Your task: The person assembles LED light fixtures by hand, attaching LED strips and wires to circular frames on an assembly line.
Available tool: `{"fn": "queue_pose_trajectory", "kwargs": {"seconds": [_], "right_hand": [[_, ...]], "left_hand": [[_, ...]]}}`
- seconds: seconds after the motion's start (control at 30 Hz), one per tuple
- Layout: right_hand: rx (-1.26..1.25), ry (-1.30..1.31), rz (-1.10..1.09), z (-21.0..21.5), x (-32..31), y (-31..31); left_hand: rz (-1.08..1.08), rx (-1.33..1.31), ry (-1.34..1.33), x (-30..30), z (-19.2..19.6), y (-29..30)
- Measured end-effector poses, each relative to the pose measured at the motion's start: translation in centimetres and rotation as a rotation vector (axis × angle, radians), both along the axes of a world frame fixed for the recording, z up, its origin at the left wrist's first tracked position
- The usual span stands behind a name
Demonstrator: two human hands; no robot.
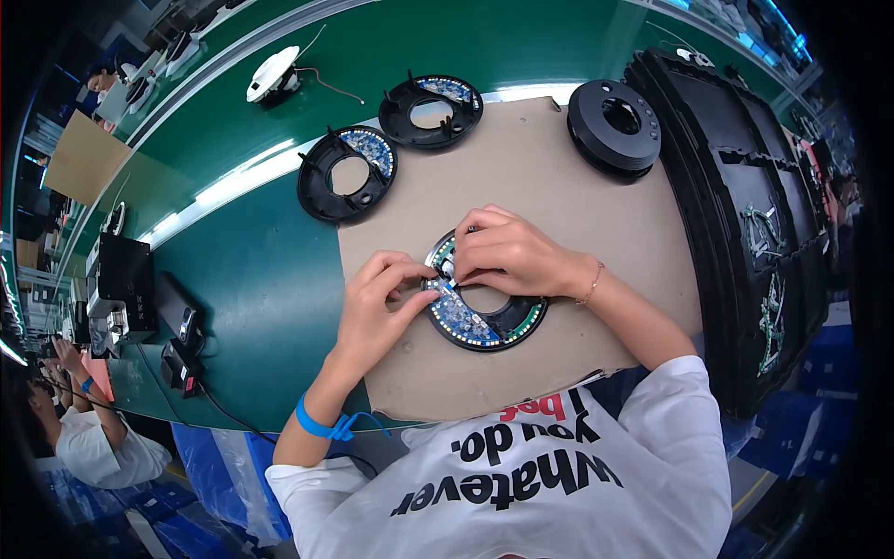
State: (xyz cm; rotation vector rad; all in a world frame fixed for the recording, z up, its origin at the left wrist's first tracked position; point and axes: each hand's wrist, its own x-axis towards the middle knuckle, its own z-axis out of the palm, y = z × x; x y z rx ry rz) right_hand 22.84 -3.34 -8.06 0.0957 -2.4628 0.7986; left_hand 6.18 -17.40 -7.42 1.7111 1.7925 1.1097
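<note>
A black ring-shaped housing (489, 328) with a green curved circuit board inside lies on a brown cardboard sheet (521, 168). My left hand (377, 303) pinches the left edge of the ring where a small white part sits. My right hand (507, 252) rests on the ring's upper left rim, its fingertips meeting those of the left hand. What the fingers pinch is mostly hidden. A blue band is on my left wrist, a thin bracelet on my right.
Two more black ring housings (346, 172) (433, 110) lie at the sheet's far edge, a black round cover (615, 126) at the far right. Stacked black trays (764, 224) stand right. A white dome part (273, 74), black boxes (121, 279) and another person (84, 438) are left.
</note>
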Motion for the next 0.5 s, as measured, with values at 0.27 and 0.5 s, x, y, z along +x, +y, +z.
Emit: {"fn": "queue_pose_trajectory", "kwargs": {"seconds": [0.27,0.5], "right_hand": [[-0.003,-0.012,0.014,0.09,-0.39,-0.16],[-0.009,-0.020,0.013,0.22,-0.57,-0.29]], "left_hand": [[-0.037,-0.044,-0.009,-0.50,0.13,-0.26],[-0.046,-0.042,-0.018,-0.69,-0.05,-0.33]]}}
